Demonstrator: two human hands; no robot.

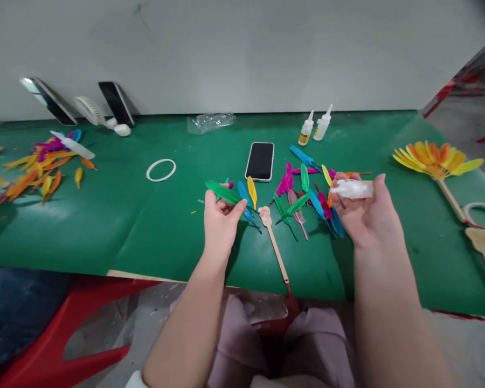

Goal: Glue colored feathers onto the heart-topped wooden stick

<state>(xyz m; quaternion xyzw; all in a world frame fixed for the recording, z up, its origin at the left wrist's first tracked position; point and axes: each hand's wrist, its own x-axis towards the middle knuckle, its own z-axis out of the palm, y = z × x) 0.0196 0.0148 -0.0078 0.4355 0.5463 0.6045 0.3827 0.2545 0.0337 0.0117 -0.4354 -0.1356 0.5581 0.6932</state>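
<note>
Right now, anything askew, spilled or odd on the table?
No spill visible. Mildly odd: crumpled plastic by the wall, looking like discarded packaging, and a tiny orange scrap beside the left hand, apart from the feathers.

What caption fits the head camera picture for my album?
At a green table, the left hand holds a green feather, the right hand a white bottle.

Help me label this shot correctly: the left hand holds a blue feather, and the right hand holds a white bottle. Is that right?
Not quite: the feather in the left hand is green, not blue, as the head view shows. The right hand does hold a white bottle.
</note>
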